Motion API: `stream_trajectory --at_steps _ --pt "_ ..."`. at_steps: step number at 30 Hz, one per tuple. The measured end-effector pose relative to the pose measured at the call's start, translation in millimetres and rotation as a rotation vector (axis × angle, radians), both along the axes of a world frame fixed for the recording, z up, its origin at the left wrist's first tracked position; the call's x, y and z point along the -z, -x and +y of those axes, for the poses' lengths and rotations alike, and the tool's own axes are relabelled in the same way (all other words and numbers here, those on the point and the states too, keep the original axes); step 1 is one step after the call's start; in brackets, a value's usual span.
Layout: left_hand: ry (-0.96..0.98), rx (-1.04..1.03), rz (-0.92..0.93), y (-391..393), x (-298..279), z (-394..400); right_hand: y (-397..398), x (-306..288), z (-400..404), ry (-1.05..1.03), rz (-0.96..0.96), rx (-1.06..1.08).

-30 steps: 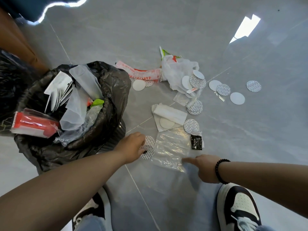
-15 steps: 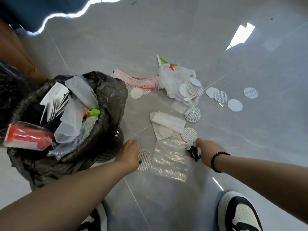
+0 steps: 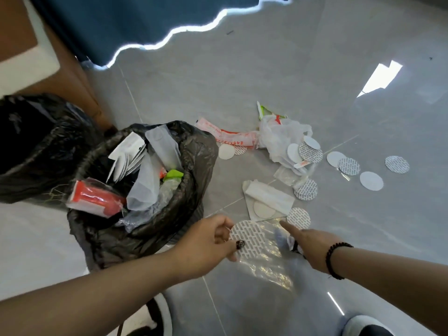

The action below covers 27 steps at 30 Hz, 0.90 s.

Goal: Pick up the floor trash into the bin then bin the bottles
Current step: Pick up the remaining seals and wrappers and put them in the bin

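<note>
Left hand point(image 3: 206, 246) is pinching a patterned disc point(image 3: 249, 238) at its near edge, so the left grip is narrow and holding that disc, lifted just off the floor point(image 3: 363, 238). Right hand point(image 3: 312, 246) is pointing its index finger forward toward another patterned disc point(image 3: 298, 218) just past the fingertip; the other fingers are curling round something small and dark, likely a black sachet point(image 3: 294, 246), mostly hidden, so I'm judging that grip as narrow and holding it.

Risks, as judgement:
- The held disc is thin and caught only by an edge, so it is likely slipping or fluttering out on the way to the bin.
- Bin point(image 3: 194, 151), just left of the left grip, is already heaping with wrappers, so a disc dropped on top is likely sliding back off onto the floor.
- Clear bag point(image 3: 269, 267) is lying under and between both grips; it is slick and flat, so it is hard to catch, and it may drag along.
- With the right grip already part full, the sachet may drop while picking more.

Rest of the trash is lying ahead of both grips: folded paper point(image 3: 266, 202) just beyond, white bag point(image 3: 278, 139) and red wrapper point(image 3: 230, 137) farther on, loose discs point(image 3: 371, 180) well off to the far right. No bottles in view.
</note>
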<state>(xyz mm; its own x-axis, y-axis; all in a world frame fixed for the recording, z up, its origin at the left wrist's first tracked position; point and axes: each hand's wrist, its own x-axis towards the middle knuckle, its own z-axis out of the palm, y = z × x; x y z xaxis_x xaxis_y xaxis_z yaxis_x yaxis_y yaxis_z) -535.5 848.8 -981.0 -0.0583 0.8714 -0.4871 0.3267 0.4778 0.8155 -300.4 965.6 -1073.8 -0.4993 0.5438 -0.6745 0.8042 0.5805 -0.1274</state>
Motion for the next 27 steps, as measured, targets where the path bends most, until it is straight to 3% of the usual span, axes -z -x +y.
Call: stream_trajectory --at_steps 8,10,15,19,24,27 --pt "-0.33 -0.306 -0.131 19.1 -113.2 -20.2 14.4 -12.4 -10.3 0.002 -0.023 -0.069" --pt "-0.431 -0.38 -0.037 37.0 -128.0 -25.9 23.5 -26.8 -12.9 0.014 0.069 -0.024" --pt "-0.637 -0.53 0.432 94.8 -140.2 -28.6 59.8 -89.3 -14.4 0.115 0.513 0.23" --pt "-0.588 -0.449 0.778 127.3 -136.1 -23.8 103.6 -161.8 -17.3 0.191 0.856 0.289" --pt "-0.498 -0.437 0.833 140.4 -126.4 -27.7 146.9 -221.6 -21.3 0.275 1.131 0.252" --pt "-0.406 -0.455 0.821 143.4 -116.0 -30.4 175.3 -222.4 -18.5 0.235 1.141 0.22"
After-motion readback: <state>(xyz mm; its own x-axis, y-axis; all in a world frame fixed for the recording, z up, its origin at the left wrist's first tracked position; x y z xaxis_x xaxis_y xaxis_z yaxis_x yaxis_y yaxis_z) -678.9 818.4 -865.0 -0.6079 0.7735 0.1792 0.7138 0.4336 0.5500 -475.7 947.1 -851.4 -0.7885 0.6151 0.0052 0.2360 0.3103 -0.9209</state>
